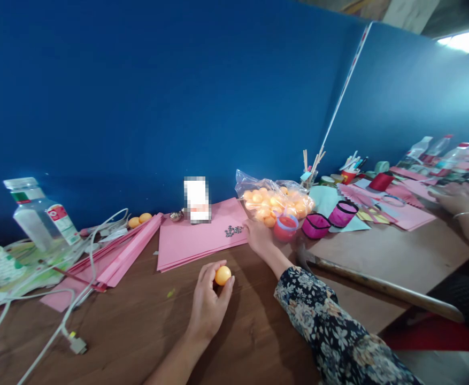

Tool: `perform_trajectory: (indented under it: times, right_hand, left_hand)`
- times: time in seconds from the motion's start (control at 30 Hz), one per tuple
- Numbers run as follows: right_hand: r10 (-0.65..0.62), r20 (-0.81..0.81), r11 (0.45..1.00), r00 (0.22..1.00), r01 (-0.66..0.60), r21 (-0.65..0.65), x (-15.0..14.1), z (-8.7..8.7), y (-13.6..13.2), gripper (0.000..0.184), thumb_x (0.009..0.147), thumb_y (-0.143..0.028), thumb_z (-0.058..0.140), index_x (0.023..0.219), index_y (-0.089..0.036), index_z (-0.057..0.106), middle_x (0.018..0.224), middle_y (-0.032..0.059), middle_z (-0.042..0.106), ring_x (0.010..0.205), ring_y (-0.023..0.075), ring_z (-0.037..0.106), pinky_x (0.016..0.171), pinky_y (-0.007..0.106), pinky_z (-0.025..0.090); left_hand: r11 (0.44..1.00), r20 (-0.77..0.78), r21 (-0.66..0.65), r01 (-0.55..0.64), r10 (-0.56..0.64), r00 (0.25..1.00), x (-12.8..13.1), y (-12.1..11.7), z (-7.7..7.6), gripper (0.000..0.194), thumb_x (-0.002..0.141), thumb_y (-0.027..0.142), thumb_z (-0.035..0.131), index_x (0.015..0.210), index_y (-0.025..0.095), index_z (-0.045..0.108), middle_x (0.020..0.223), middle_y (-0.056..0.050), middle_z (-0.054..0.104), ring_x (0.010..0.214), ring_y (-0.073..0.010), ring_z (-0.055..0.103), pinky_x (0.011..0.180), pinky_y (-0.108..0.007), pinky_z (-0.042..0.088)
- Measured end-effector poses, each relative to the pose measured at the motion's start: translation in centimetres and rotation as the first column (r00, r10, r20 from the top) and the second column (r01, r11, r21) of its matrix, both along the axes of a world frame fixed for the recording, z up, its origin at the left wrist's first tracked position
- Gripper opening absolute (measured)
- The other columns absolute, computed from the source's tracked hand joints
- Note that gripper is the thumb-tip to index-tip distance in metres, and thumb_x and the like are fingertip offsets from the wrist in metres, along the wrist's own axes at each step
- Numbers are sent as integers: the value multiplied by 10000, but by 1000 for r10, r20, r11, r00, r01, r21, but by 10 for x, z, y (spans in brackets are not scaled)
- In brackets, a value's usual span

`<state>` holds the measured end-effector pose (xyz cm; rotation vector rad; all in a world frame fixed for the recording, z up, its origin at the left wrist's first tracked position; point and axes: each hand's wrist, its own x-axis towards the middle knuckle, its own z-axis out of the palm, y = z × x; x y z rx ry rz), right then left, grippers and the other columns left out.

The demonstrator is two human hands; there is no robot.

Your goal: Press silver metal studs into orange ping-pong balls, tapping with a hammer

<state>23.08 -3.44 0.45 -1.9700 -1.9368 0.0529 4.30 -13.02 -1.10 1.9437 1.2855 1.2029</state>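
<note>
My left hand (210, 299) is closed around an orange ping-pong ball (223, 276), held between thumb and fingers just over the brown table. My right hand (261, 238) reaches to the right edge of a stack of pink paper (194, 243). Its fingertips are drawn together beside a small cluster of dark metallic bits (233, 231), too small to name surely. Whatever those fingers hold is hidden. Just behind and right of that hand lie a clear plastic bag (276, 200) full of orange balls and a red round container (285, 228) with a pale rim.
Two magenta fabric pouches (316, 225) and a hammer (378, 286) lie to the right. Tangled white cables (74, 299), folded pink paper (125, 256) and a clear bottle (33, 219) occupy the left. A co-worker's hands (456, 198) are at far right. A blue wall (178, 107) stands behind.
</note>
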Motion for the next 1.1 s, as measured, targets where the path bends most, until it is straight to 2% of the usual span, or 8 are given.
perform_trajectory:
  times: [0.23,0.47,0.67,0.8,0.87,0.93,1.0,1.1]
  right_hand:
    - [-10,-40,999,999,11,32,-1,-1,0,157,819,-239,453,834,-194,602,900,66,619,831,192,540,632,251,355]
    - [-40,-167,991,985,61,122,4,-7,4,168,816,-213,428,878,-174,579,854,81,636,795,201,569,666,274,380]
    - [106,-337,969,936,-22,246,1,-2,-1,167,807,-196,425,876,-175,575,873,66,631,825,183,574,734,269,410]
    - [226,-439,949,869,-95,300,-15,7,-15,158,825,-230,412,853,-172,556,833,46,627,775,151,583,695,241,442]
    - [297,-546,943,783,-150,297,-26,8,-25,132,822,-245,428,843,-180,542,778,20,618,710,131,585,649,226,453]
    - [333,-736,943,589,-210,259,-36,7,-36,103,808,-268,466,831,-187,526,716,-3,592,636,117,571,594,220,455]
    - [276,-880,948,385,-258,185,-44,3,-45,123,793,-307,502,800,-186,523,666,-14,564,571,105,542,524,207,437]
    - [157,-957,955,243,-284,85,-51,-1,-54,174,768,-353,545,783,-180,543,618,-27,545,501,84,497,445,182,390]
  left_hand:
    - [1000,10,-6,-15,15,1000,-1,-1,1,305,763,265,532,1057,181,536,1045,-85,533,992,-208,512,879,-362,423]
    - [998,79,-62,-33,38,996,-1,1,-3,358,768,284,539,1113,193,517,1096,-89,532,1015,-207,523,886,-356,432]
    - [984,271,-180,-8,58,961,-1,3,2,376,760,301,551,1115,180,523,1143,-94,573,1067,-210,531,927,-346,408]
    - [977,356,-211,10,67,932,-5,7,4,420,740,317,576,1136,186,534,1162,-92,579,1092,-221,521,946,-355,388]
    - [972,396,-232,24,72,915,-8,9,2,443,735,322,584,1155,194,528,1182,-89,570,1100,-223,516,960,-367,373]
    - [966,432,-257,34,83,898,-9,11,-1,463,734,321,588,1176,204,515,1216,-86,547,1116,-221,503,972,-371,360]
    - [957,465,-288,42,101,879,-10,12,-3,488,726,314,602,1193,213,500,1239,-82,529,1124,-220,497,974,-365,359]
    - [938,534,-340,68,134,835,-10,12,-4,537,702,310,631,1209,210,483,1203,-84,559,1104,-223,515,954,-353,383]
